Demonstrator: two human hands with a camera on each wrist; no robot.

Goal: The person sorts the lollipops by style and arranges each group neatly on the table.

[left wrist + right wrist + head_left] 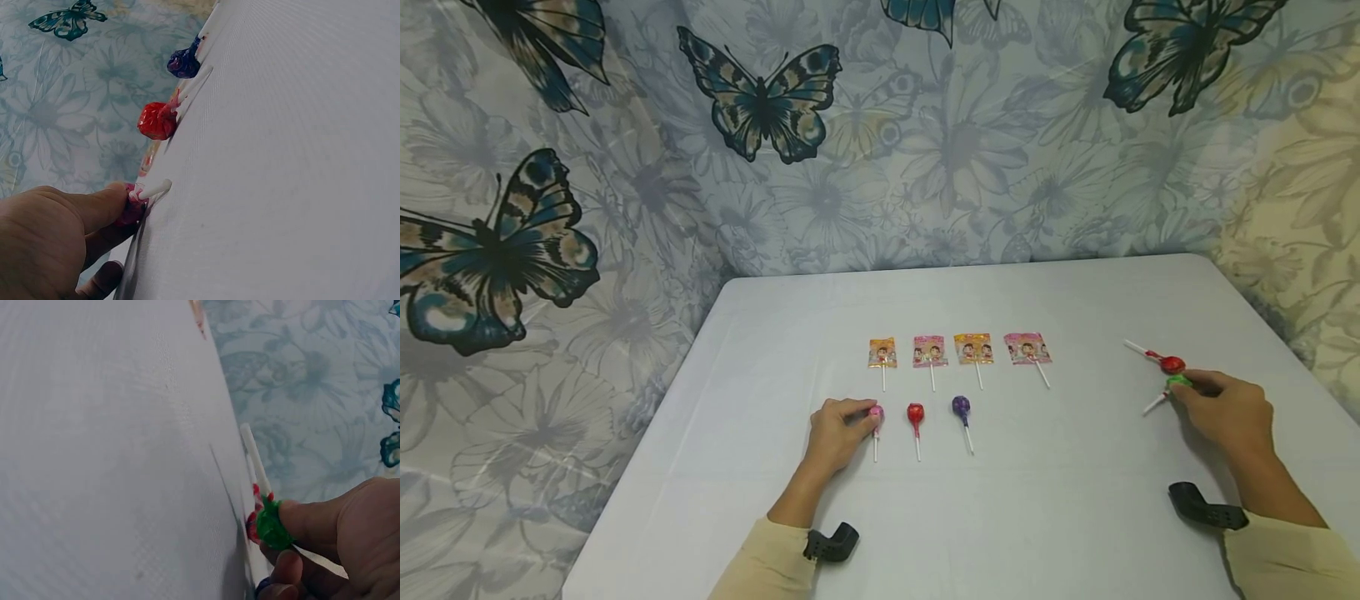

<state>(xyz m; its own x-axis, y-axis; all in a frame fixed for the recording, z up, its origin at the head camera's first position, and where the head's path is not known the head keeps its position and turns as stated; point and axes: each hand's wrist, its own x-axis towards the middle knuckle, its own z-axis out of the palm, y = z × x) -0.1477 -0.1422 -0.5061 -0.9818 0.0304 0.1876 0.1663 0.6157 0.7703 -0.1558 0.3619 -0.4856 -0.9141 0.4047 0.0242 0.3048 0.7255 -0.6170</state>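
My left hand (pixel 835 437) pinches the head of a pink lollipop (pixel 877 414) at the left end of a row, its stick towards me. Beside it lie a red lollipop (pixel 915 414) and a purple lollipop (pixel 961 407). Over at the table's right, my right hand (pixel 1231 417) holds a green lollipop (pixel 273 526) between thumb and fingers. Just behind that one lies a second red lollipop (pixel 1172 364), stick pointing left. In the right wrist view, a small purple thing (pixel 264 585) shows partly behind the fingertips; most of it is hidden.
Behind the row, several flat-wrapped lollipops (pixel 929 351) in orange and pink wrappers lie side by side on the white table (pixel 1037 517). A butterfly-patterned cloth (pixel 850 208) hangs along the back and left. Each wrist wears a black band-like device (pixel 832 543).
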